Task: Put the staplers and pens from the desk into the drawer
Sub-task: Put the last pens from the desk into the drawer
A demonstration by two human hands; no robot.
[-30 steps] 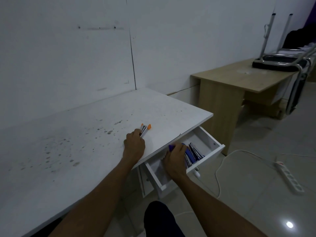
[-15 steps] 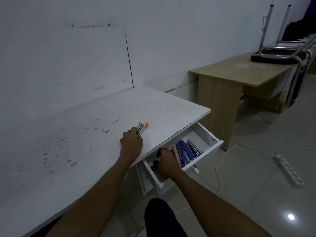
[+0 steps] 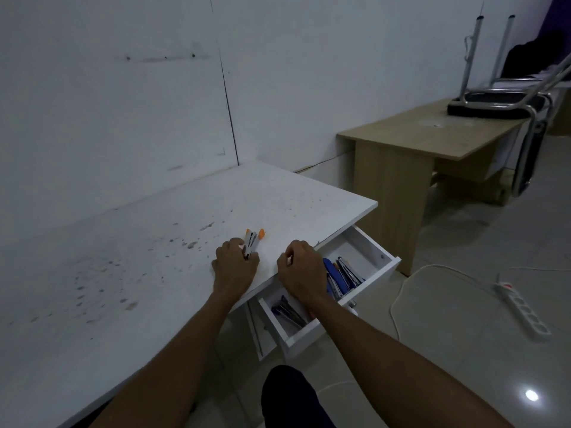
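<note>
My left hand [image 3: 236,267] rests on the white desk [image 3: 129,242], its fingers closed around an orange-and-white stapler [image 3: 252,240] whose orange ends stick out past the fingertips. My right hand [image 3: 301,271] hovers over the desk's front edge above the open white drawer [image 3: 370,251], fingers curled, nothing visible in it. Inside the drawer lie blue staplers and pens [image 3: 338,278] at the right and more dark and blue items [image 3: 289,312] at the left, partly hidden by my right forearm.
A wooden desk [image 3: 432,134] stands to the right with an upturned chair [image 3: 494,103] on it. A white power strip [image 3: 522,307] and its cable [image 3: 411,276] lie on the tiled floor. My knee [image 3: 290,396] is below the drawer.
My right hand has come up out of the drawer to the desk edge. The left hand has stayed on the orange stapler.
</note>
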